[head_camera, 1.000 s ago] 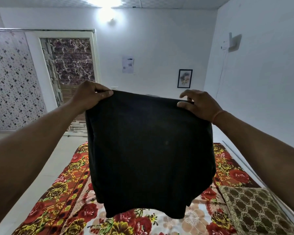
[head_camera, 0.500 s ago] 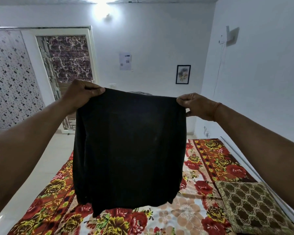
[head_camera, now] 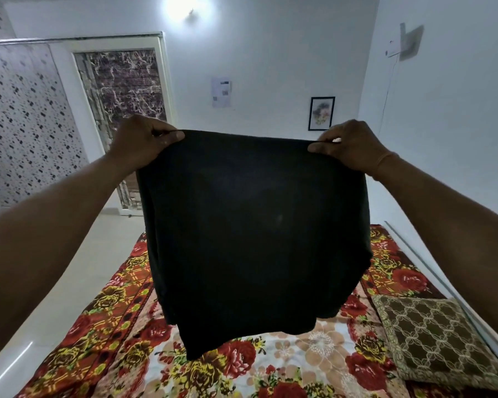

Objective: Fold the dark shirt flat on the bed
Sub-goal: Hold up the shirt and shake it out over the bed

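Observation:
The dark shirt (head_camera: 253, 234) hangs in the air in front of me, spread wide and doubled over. My left hand (head_camera: 144, 140) pinches its upper left corner and my right hand (head_camera: 350, 145) pinches its upper right corner. The top edge is stretched straight between them. The shirt's lower hem dangles just above the bed (head_camera: 270, 366), which is covered with a red and yellow floral sheet. The cloth hides the middle of the bed behind it.
A brown patterned pillow (head_camera: 440, 340) lies on the bed at the right, against the white wall (head_camera: 443, 124). Pale floor (head_camera: 69, 268) runs along the bed's left side. A doorway (head_camera: 124, 101) is at the far left, a framed picture (head_camera: 322, 113) on the back wall.
The shirt swung left half a second ago and is now back in the middle. Both hands keep their grip on the top corners and now hold the top edge level.

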